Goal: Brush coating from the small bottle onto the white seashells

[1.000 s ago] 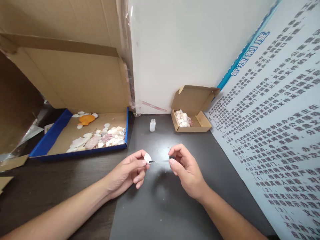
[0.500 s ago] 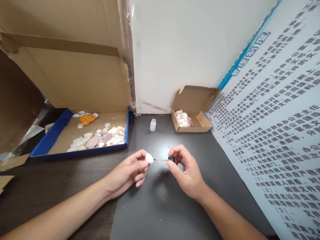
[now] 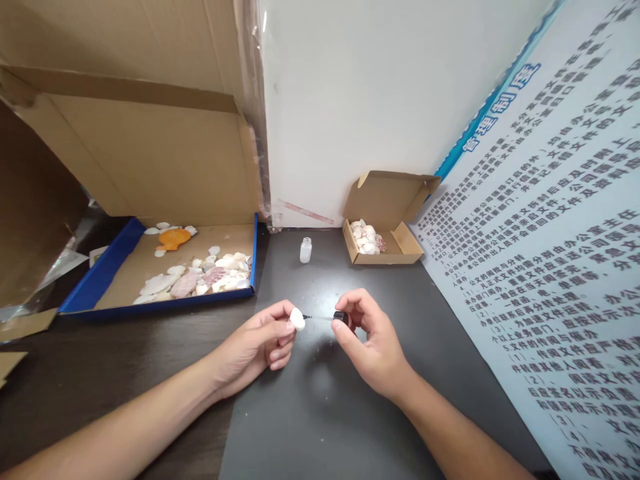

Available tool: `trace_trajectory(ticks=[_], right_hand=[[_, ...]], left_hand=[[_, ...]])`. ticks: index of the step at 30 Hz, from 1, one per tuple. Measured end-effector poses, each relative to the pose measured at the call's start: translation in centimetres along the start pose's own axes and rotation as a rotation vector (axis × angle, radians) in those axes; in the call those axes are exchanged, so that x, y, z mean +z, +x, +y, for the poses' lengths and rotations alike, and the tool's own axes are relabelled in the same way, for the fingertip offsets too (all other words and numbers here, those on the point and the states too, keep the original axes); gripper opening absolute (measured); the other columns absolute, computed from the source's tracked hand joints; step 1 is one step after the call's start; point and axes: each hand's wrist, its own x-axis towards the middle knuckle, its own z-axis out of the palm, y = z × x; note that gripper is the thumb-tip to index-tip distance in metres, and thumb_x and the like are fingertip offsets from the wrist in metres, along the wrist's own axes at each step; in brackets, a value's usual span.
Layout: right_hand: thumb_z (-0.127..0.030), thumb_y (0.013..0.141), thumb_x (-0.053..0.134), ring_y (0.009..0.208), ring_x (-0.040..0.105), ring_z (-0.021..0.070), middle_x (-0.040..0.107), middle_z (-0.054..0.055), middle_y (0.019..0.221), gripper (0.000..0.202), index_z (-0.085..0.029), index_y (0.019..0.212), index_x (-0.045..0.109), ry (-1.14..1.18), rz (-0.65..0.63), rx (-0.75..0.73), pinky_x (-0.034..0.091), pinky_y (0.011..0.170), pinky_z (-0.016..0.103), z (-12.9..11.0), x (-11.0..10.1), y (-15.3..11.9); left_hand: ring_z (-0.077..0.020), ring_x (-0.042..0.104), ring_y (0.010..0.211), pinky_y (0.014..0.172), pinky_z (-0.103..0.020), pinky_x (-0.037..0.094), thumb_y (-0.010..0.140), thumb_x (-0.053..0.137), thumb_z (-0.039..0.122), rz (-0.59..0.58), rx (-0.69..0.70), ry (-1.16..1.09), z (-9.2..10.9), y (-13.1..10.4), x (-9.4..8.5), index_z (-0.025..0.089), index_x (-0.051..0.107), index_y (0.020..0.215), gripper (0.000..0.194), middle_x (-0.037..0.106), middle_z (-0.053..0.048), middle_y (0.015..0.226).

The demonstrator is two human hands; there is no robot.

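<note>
Between thumb and fingers, my left hand (image 3: pixel 265 337) pinches a small white seashell (image 3: pixel 297 319) above the dark table. My right hand (image 3: pixel 371 337) grips the black cap of a brush applicator (image 3: pixel 341 317). Its thin stem points left, and the dark brush tip is at the shell's right edge; whether it touches cannot be made out. Beyond both hands, a small uncapped bottle (image 3: pixel 305 250) with whitish contents stands upright on the table.
At the left, an open blue-edged cardboard box (image 3: pixel 115 303) holds many shells, including an orange scallop shell (image 3: pixel 175 239). A smaller open cardboard box (image 3: pixel 387 259) with shells stands at the back right. A white wall rises behind; a printed poster (image 3: pixel 565 267) slants along the right.
The shell has turned slightly in my left hand. My right hand and the brush applicator have shifted a little to the left. The bottle and boxes stay put.
</note>
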Motion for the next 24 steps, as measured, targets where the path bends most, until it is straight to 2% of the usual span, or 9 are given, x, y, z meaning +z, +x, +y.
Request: trace_trajectory(ticks=[18,24], right_hand=[[-0.021,0.085,0.056,0.056,0.042,0.0112,0.044,-0.005,0.069,0.010,-0.023,0.092,0.049,0.000,0.008,-0.013,0.039,0.052,0.023,-0.06,0.11,0.00],[-0.022,0.085,0.058,0.056,0.041,0.0108,0.043,-0.005,0.070,0.011,-0.023,0.092,0.049,0.023,-0.003,0.029,0.037,0.051,0.023,-0.14,0.04,-0.06]], left_hand=[[-0.0051,0.029,0.048,0.046,-0.020,0.023,0.085,0.063,0.023,-0.030,-0.004,0.018,-0.12,-0.03,-0.15,0.017,0.052,0.083,0.012,0.038,0.007,0.058],[-0.0052,0.027,0.048,0.047,-0.020,0.022,0.085,0.063,0.025,-0.035,-0.001,0.033,-0.06,0.00,-0.02,0.017,0.052,0.084,0.013,0.036,0.007,0.058]])
